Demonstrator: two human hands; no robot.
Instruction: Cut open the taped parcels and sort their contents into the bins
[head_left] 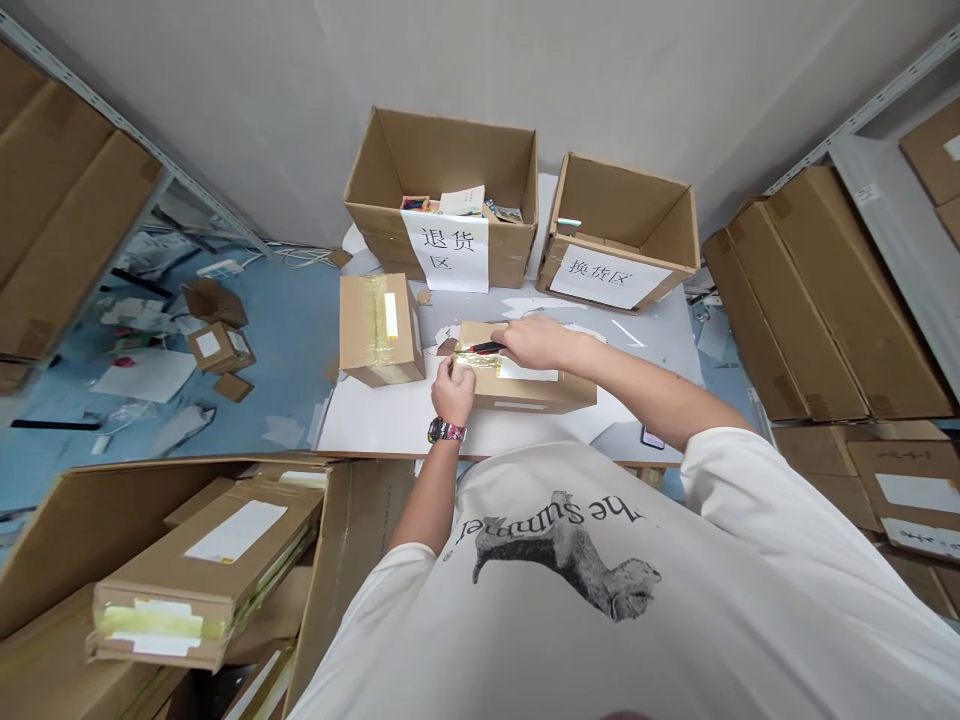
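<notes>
A taped cardboard box with a white label on top lies on the table in front of me. My right hand is closed around a red and black box cutter, its tip at the yellowish tape on the box's left part. With bent fingers, my left hand grips the left end of the same box, close to the cutter's tip. A second taped box stands upright to the left of my left hand.
Behind are two open cartons with paper signs: the left carton holds books, the right carton is smaller. A phone lies by the table's front edge. At lower left stands a large carton of parcels. Shelved boxes flank the right.
</notes>
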